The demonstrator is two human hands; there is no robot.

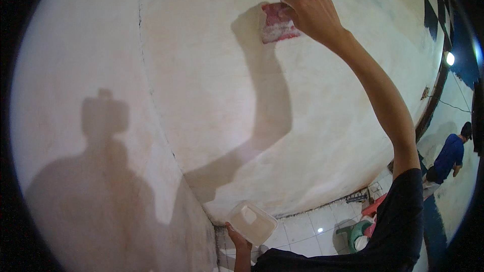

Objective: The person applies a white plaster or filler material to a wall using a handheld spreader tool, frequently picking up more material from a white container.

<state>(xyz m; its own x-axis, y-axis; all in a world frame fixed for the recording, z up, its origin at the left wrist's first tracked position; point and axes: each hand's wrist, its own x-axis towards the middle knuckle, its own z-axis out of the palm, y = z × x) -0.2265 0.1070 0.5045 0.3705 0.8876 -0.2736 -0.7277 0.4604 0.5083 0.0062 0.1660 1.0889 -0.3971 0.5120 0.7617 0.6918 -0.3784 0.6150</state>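
High on the whitish, patchy wall [212,80], my right hand [316,16] is closed on a red putty spreader [276,29]. White paste smears its flat blade, which lies against or very close to the wall. Low down, my left hand [239,236] grips the edge of a pale rectangular plastic tub [253,223]. Something light-coloured lies inside, but I cannot tell how much. My right arm reaches up at full stretch, while the left stays low near the wall corner.
A cracked corner seam [151,90] runs down the wall. Below lies a white tiled floor [312,224] with a green tub [359,232] and red items beside it. At far right a person in a blue shirt [447,158] stands by another wall, near a lit bulb [449,59].
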